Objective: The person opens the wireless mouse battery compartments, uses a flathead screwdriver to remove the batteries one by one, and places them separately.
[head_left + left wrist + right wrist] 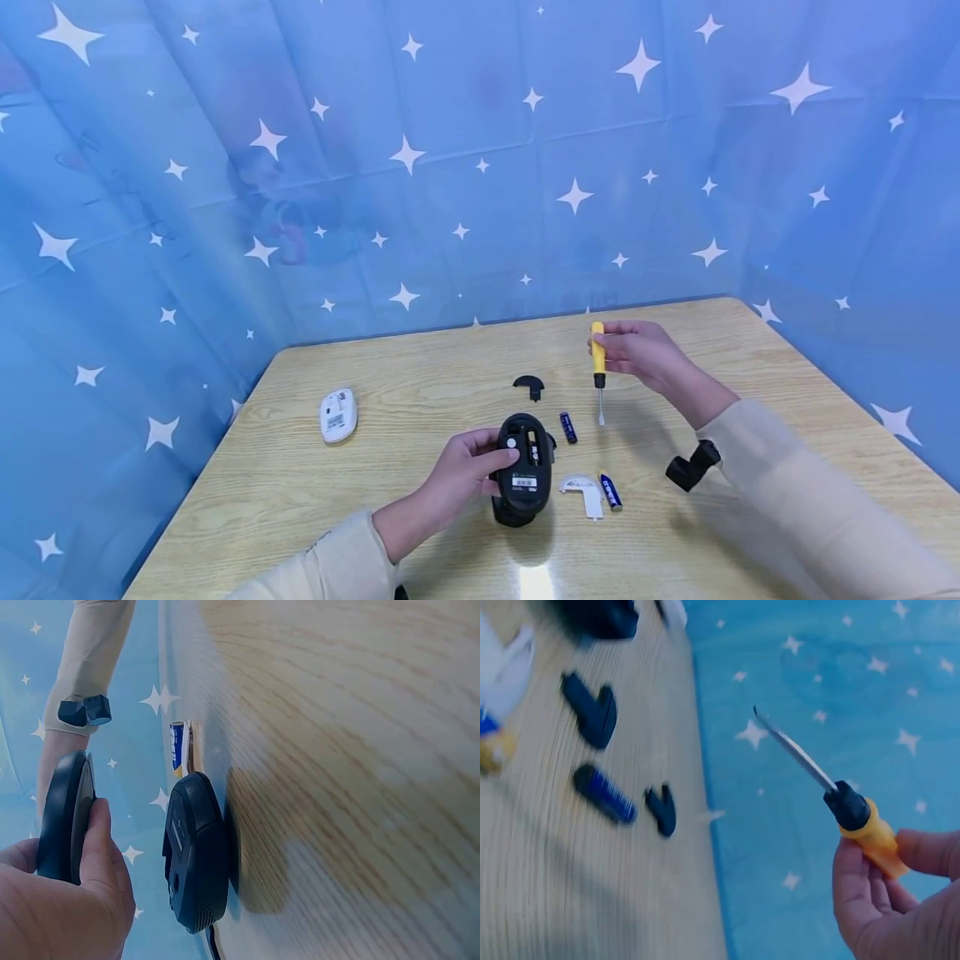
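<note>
In the head view my left hand (468,467) grips a black computer mouse (523,492) with its underside up. A label and an open slot with a battery (535,452) inside face me. Beneath it, a second black mouse (196,855) rests on the table in the left wrist view, largely hidden in the head view. My right hand (637,354), raised over the table, holds a screwdriver (598,354) by its yellow handle. Its flat metal blade points down in the head view, apart from the mouse.
On the table (420,400) lie a blue battery (568,427), another battery (611,492), a white cover (588,492) and a black cover (529,384). A second black cover (592,712) lies nearer the mice. The white mouse (338,415) is at left; a starry curtain (480,167) hangs behind.
</note>
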Available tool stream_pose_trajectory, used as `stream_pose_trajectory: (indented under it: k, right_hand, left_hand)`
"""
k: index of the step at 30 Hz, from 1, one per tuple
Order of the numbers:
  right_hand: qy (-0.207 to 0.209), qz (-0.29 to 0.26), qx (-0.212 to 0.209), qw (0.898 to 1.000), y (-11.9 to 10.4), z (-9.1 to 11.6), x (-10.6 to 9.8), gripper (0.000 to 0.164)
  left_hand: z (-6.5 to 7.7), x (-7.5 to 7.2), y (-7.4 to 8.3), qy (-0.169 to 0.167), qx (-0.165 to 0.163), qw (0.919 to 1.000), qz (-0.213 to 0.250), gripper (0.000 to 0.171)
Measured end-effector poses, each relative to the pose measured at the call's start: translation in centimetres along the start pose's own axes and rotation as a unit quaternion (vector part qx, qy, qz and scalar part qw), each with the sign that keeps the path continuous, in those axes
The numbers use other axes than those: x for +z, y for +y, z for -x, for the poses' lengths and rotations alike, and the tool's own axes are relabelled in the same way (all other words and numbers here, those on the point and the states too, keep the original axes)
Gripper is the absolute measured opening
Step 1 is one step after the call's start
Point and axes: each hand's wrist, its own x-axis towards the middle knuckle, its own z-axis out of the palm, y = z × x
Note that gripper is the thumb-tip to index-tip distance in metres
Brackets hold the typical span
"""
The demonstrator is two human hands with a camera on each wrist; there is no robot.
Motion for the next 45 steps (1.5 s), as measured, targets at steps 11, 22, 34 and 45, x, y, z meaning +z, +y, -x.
stream_pose_trajectory:
  k: [11,22,34,45]
  right_hand:
    - [0.011,-0.029,-0.063,0.998,-1.8,2.4,3.3,0.057]
    - [-0.003,-0.035,-0.188,0.981,-2.2,4.5,6.2,0.045]
    - [-0.02,0.015,-0.293,0.956,-1.5,5.8,7.6,0.028]
    - [-0.054,0.092,-0.418,0.902,-1.1,6.9,8.5,0.025]
  left_hand:
    - [-0.1,0.0,-0.1,0.001,-0.002,1.0,-0.002,0.035]
    - [-0.2,0.0,-0.1,0.007,-0.007,0.9999,-0.007,0.034]
    - [-0.2,0.0,-0.2,0.003,-0.008,0.9999,-0.005,0.034]
    - [-0.4,0.0,-0.1,-0.002,-0.013,0.9999,0.0,0.034]
